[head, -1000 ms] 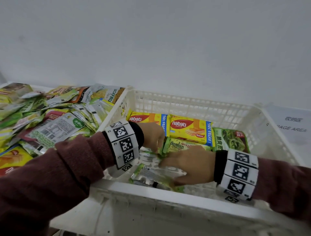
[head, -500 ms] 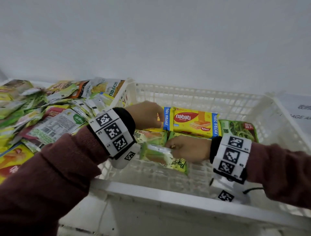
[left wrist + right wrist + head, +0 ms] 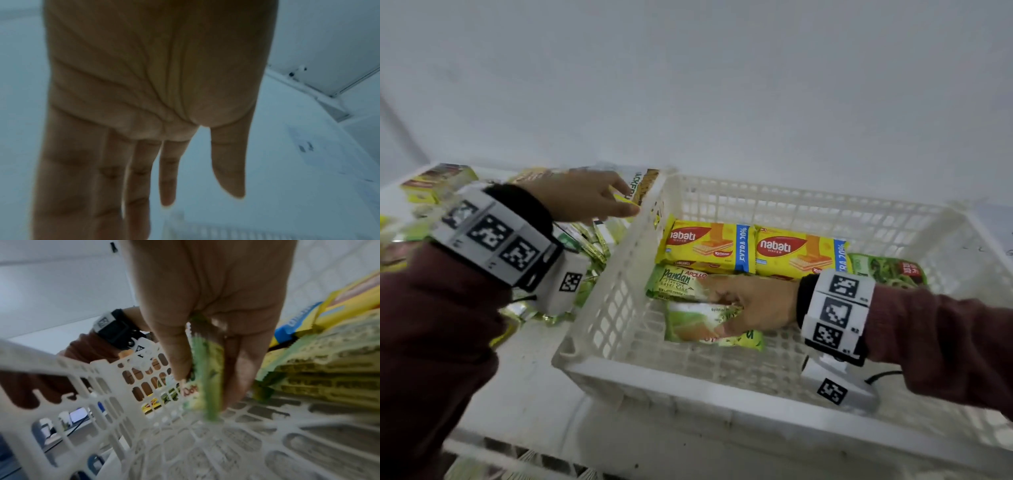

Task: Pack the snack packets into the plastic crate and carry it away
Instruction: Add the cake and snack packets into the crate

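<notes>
The white worktop (image 3: 534,387) carries a white plastic crate (image 3: 688,380) with lattice walls, set toward the right and close to the pale wall behind. To the crate's left lies a loose heap of snack packets (image 3: 585,246) — green, yellow and foil ones, overlapping — right up against the crate's side. A yellow box (image 3: 438,181) sits at the far left.

Your left grip (image 3: 582,197) reaches forward, fingers (image 3: 167,175) straight and loosely spread, holding nothing; your right grip (image 3: 753,305) points leftward, thumb and fingers (image 3: 242,369) pinched together, both forearms extended
</notes>
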`<state>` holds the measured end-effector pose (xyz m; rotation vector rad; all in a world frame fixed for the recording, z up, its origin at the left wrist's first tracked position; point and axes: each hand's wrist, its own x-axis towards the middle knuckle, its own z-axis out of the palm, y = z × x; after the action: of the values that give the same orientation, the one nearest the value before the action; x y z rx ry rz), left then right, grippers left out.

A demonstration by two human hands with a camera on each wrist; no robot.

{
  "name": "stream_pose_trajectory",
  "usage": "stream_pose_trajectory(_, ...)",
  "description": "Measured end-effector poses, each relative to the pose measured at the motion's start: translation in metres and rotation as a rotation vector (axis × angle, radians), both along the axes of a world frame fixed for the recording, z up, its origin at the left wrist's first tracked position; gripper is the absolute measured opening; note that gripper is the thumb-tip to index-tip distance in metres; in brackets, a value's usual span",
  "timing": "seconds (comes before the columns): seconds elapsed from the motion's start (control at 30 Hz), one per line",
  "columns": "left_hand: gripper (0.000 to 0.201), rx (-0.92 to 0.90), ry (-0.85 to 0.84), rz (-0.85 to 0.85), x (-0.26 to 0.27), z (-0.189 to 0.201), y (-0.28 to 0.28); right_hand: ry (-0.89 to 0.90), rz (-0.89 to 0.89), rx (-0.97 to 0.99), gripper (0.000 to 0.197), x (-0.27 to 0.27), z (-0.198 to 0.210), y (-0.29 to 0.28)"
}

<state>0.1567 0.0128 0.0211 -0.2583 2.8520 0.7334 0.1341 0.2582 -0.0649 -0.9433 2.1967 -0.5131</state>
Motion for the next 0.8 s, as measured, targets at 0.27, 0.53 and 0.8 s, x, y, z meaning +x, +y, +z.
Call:
stream_pose_trajectory(0.27,0.052,0.261,0.044,0.019,-0.004,-0.048,0.017,0.623,0.424,0.326,0.053,0.032,0.004,-0.025)
stream_pose_trajectory(0.53,0.050,0.264,0.139,-0.002,-0.002,-0.055,0.024,0.712,0.238,0.034,0.021,0.037,0.022,-0.046)
stream_pose_trajectory(0.8,0.050,0.342,0.161,-0.009,0.000,-0.059,0.022,0.107,-0.193,-0.089,0.038,0.014,0.043,-0.026)
